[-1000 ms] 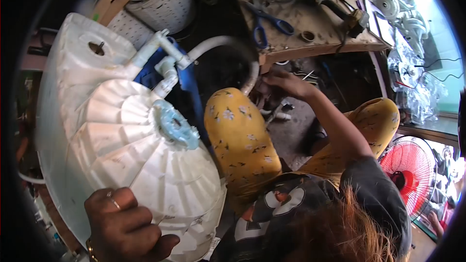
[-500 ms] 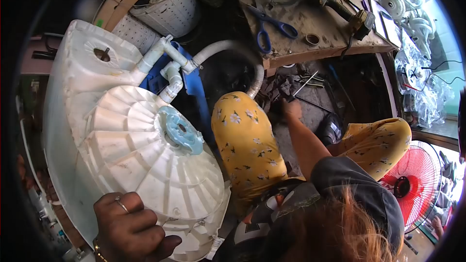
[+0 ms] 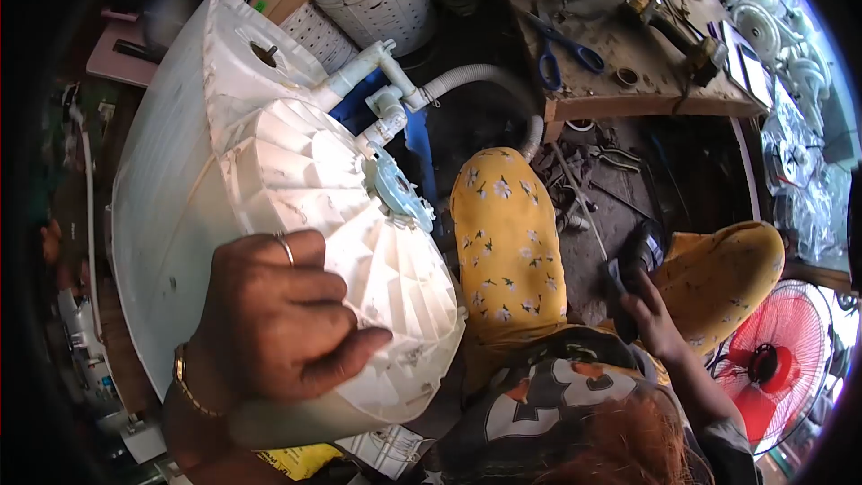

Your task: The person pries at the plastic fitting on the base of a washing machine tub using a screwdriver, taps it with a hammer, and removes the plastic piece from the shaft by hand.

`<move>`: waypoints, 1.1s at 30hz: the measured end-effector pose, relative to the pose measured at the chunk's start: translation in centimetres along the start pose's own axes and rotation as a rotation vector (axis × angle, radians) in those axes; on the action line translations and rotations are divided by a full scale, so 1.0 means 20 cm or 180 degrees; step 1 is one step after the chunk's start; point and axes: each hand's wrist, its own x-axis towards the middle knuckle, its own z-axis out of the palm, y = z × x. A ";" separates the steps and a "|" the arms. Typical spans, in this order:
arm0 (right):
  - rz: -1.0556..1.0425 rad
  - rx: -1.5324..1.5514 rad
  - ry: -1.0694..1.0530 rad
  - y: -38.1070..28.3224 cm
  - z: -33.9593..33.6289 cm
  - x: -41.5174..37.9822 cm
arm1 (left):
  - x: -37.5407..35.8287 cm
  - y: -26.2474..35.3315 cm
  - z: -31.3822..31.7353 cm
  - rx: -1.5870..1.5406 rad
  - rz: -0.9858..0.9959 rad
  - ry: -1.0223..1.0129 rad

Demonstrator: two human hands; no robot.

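Note:
A large white plastic washing-machine tub [image 3: 171,207] lies tipped on its side, its ribbed round base [image 3: 296,157] facing me. A pale blue hub [image 3: 401,190] sits in the base's middle. My left hand [image 3: 283,319], wearing a ring and a bracelet, is closed in a fist over the tub's near side; whatever lies under the curled fingers is hidden. My right hand [image 3: 651,314] is wrapped round the dark handle of what looks like a long screwdriver [image 3: 579,198], beside my right knee. Its thin shaft slants up and away over the floor.
White drain pipes [image 3: 364,72] and a grey corrugated hose [image 3: 476,76] run from the tub. A wooden bench [image 3: 620,108] carries blue-handled scissors [image 3: 572,49], a cordless drill [image 3: 673,27] and a tape roll. Pliers [image 3: 620,159] lie on the floor. A red fan [image 3: 763,364] stands at right.
My right hand has drawn back from the floor near the bench toward my body with the long tool. My left fist appears higher and further right, while the whole view has shifted.

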 end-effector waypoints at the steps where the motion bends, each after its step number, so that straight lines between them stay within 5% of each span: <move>1: -0.0354 -0.0463 -0.0069 -0.02 0.00 -0.09 | 0.00 0.00 0.01 0.0008 0.0007 0.0047; 4: -0.0715 -0.0507 -0.0799 -0.32 0.03 -0.22 | -0.01 0.01 0.03 -0.0152 0.0017 0.0246; 8: -0.1243 -0.0654 -0.1161 -0.31 0.09 -0.28 | -0.03 0.01 0.05 -0.0263 -0.0009 0.0386; 13: -0.1781 -0.1302 -0.0698 -0.30 0.28 -0.26 | -0.03 0.00 0.06 -0.0255 0.0109 0.0407; 17: -0.2317 -0.0871 -0.0404 -0.27 0.43 -0.23 | -0.04 -0.01 0.05 -0.0274 0.0198 0.0404; 21: -0.1837 -0.1153 -0.0543 -0.31 0.53 -0.23 | -0.05 -0.01 0.05 -0.0213 0.0197 0.0391; 24: -0.2226 -0.1201 -0.0179 -0.36 0.56 -0.24 | -0.05 -0.01 0.06 -0.0197 0.0161 0.0425; 33: -0.1870 -0.0912 -0.0594 -0.52 0.56 -0.25 | -0.03 0.02 0.06 -0.0185 0.0049 0.0394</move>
